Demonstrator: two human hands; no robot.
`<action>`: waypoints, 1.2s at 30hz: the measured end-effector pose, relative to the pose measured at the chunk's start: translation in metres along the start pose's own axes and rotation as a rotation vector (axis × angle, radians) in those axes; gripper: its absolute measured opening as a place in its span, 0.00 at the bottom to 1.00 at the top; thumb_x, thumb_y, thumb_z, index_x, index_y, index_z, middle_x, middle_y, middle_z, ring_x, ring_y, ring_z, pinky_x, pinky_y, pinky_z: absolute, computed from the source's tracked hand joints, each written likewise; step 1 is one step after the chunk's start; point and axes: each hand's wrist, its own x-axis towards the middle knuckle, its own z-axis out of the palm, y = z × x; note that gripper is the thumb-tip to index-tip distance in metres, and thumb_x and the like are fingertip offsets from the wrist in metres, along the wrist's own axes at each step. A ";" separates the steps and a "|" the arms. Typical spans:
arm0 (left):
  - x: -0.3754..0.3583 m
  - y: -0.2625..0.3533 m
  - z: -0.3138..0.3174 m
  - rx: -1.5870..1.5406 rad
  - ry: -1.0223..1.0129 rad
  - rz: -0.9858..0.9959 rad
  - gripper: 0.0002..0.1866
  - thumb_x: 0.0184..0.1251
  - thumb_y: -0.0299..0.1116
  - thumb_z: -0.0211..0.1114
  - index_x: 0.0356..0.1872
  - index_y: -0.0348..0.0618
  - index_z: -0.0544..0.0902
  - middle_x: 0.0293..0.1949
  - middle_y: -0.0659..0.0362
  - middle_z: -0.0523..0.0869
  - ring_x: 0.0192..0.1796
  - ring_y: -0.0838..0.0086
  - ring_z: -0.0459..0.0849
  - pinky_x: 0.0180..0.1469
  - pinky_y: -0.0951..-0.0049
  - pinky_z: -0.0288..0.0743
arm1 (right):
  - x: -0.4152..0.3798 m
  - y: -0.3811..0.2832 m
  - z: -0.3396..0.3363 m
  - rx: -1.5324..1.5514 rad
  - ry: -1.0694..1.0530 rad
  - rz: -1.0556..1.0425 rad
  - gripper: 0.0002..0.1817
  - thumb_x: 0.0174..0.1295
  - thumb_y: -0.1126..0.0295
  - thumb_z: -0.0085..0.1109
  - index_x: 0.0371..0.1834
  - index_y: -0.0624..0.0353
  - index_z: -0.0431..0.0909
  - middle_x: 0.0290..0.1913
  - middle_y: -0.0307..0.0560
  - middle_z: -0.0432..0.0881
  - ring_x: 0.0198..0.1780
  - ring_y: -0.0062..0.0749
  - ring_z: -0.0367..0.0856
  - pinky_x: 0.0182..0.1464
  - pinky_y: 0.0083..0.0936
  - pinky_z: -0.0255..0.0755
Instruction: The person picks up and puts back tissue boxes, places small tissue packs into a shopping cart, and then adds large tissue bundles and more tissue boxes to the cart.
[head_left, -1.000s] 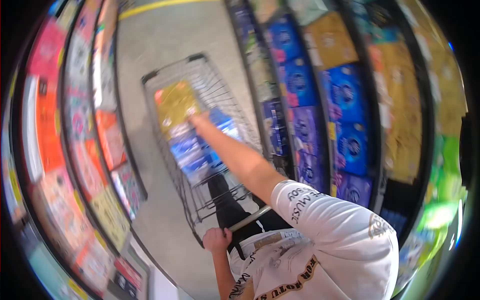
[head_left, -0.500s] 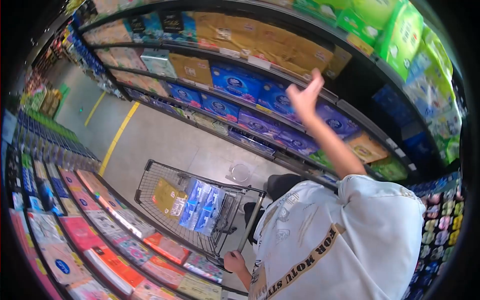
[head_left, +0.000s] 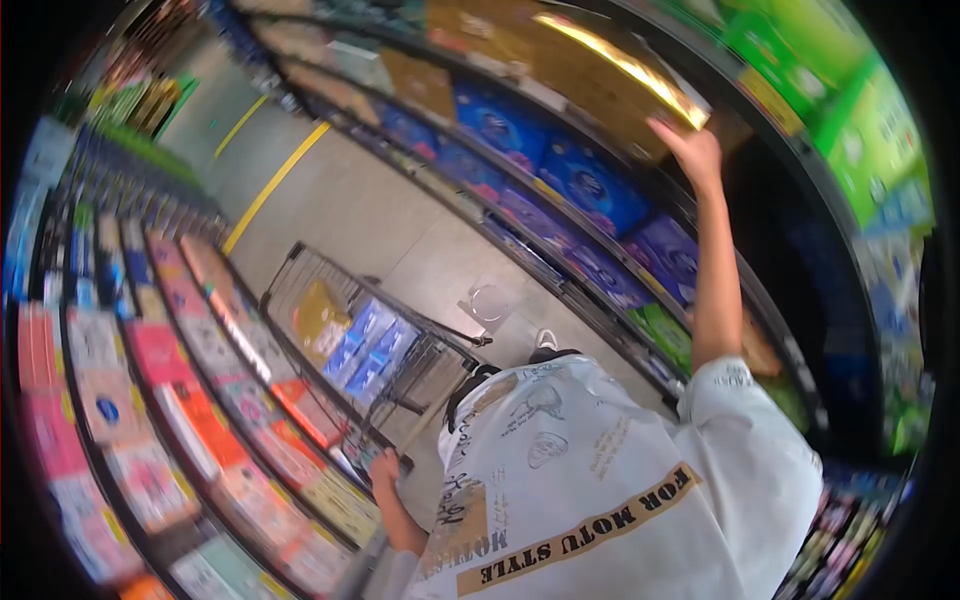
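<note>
My right hand (head_left: 695,158) is raised at the upper shelf, gripping the near end of a gold tissue pack (head_left: 625,72). My thumb lies over its front, while the other fingers are partly hidden. The pack's edge shines brightly, and blur softens its print. Down on the left, my left hand (head_left: 384,468) is closed round the end of the shopping cart handle (head_left: 432,425). Inside the wire cart (head_left: 283,285) lie another gold pack (head_left: 322,322) and a blue-and-white multipack (head_left: 370,350), side by side.
Blue tissue packs (head_left: 590,185) and purple packs (head_left: 665,250) fill shelves below the gold row. Green packs (head_left: 860,130) stand higher at right. A facing shelf of pink and orange packs (head_left: 215,430) borders the cart's left. Grey floor (head_left: 400,220) with yellow lines runs between.
My right hand has moved from open in front of the shelf onto a gold pack, whose edge now catches light. The view has turned, and my left hand remains on the cart handle.
</note>
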 end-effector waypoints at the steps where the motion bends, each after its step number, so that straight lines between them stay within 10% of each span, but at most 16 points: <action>1: -0.006 0.004 0.003 -0.027 0.051 -0.027 0.31 0.76 0.51 0.37 0.51 0.38 0.85 0.53 0.37 0.85 0.59 0.40 0.82 0.64 0.43 0.72 | -0.002 0.006 0.003 -0.085 0.085 -0.098 0.31 0.52 0.55 0.82 0.50 0.70 0.84 0.54 0.55 0.87 0.60 0.35 0.82 0.61 0.29 0.71; 3: -0.008 0.008 0.018 -0.057 0.151 -0.040 0.31 0.76 0.51 0.40 0.49 0.38 0.86 0.52 0.39 0.87 0.57 0.42 0.83 0.62 0.44 0.74 | -0.002 0.036 0.030 -0.108 0.555 -0.552 0.40 0.40 0.64 0.89 0.56 0.68 0.77 0.50 0.53 0.82 0.52 0.42 0.82 0.58 0.36 0.76; 13: -0.030 0.047 0.017 -0.144 0.312 -0.123 0.25 0.70 0.47 0.47 0.36 0.40 0.88 0.43 0.43 0.89 0.47 0.46 0.87 0.57 0.42 0.73 | -0.095 -0.103 0.050 -0.125 0.289 -1.263 0.48 0.44 0.67 0.84 0.68 0.63 0.65 0.64 0.56 0.72 0.66 0.51 0.74 0.70 0.48 0.70; 16: -0.026 0.049 0.015 -0.141 0.261 -0.137 0.23 0.68 0.46 0.50 0.33 0.40 0.89 0.39 0.42 0.89 0.43 0.46 0.88 0.52 0.44 0.77 | -0.141 -0.171 0.099 0.391 0.134 -0.793 0.51 0.43 0.72 0.86 0.69 0.64 0.61 0.65 0.55 0.69 0.67 0.44 0.71 0.69 0.43 0.70; 17: -0.024 0.050 0.015 -0.150 0.240 -0.134 0.23 0.67 0.46 0.51 0.32 0.40 0.89 0.38 0.42 0.89 0.41 0.46 0.88 0.51 0.45 0.78 | -0.142 -0.184 0.109 0.137 0.088 -0.780 0.49 0.45 0.75 0.84 0.70 0.63 0.60 0.65 0.53 0.68 0.67 0.41 0.70 0.68 0.40 0.71; 21: -0.012 0.040 0.024 -0.212 0.334 0.059 0.22 0.63 0.46 0.55 0.28 0.39 0.88 0.35 0.44 0.88 0.39 0.46 0.87 0.46 0.47 0.81 | -0.169 -0.185 0.280 1.035 -0.717 0.383 0.32 0.58 0.74 0.73 0.66 0.60 0.71 0.55 0.45 0.81 0.57 0.34 0.80 0.58 0.32 0.76; 23: -0.017 0.044 0.017 -0.274 0.332 0.037 0.21 0.62 0.46 0.56 0.27 0.38 0.88 0.34 0.44 0.88 0.39 0.46 0.87 0.46 0.47 0.81 | -0.202 -0.162 0.386 1.070 -0.999 0.900 0.30 0.60 0.61 0.71 0.65 0.55 0.75 0.62 0.48 0.81 0.61 0.43 0.80 0.62 0.46 0.77; 26: -0.022 0.049 0.009 -0.334 0.285 -0.006 0.20 0.60 0.45 0.57 0.27 0.39 0.88 0.32 0.46 0.87 0.40 0.48 0.87 0.45 0.49 0.81 | -0.269 -0.157 0.518 0.978 -1.226 1.040 0.32 0.58 0.51 0.67 0.67 0.43 0.75 0.67 0.45 0.79 0.66 0.49 0.76 0.60 0.67 0.69; 33: -0.021 0.048 0.013 -0.365 0.362 0.021 0.15 0.55 0.42 0.60 0.22 0.42 0.86 0.30 0.52 0.85 0.38 0.54 0.85 0.41 0.52 0.81 | -0.360 -0.156 0.740 0.932 -1.344 1.189 0.37 0.63 0.41 0.61 0.72 0.46 0.70 0.71 0.47 0.76 0.71 0.49 0.73 0.70 0.57 0.65; 36: -0.024 0.051 0.009 -0.395 0.321 0.015 0.15 0.55 0.42 0.60 0.21 0.42 0.86 0.29 0.52 0.85 0.37 0.55 0.85 0.40 0.52 0.81 | -0.372 -0.138 0.780 0.324 -1.323 0.979 0.48 0.62 0.39 0.63 0.80 0.52 0.58 0.76 0.53 0.66 0.77 0.51 0.62 0.74 0.51 0.57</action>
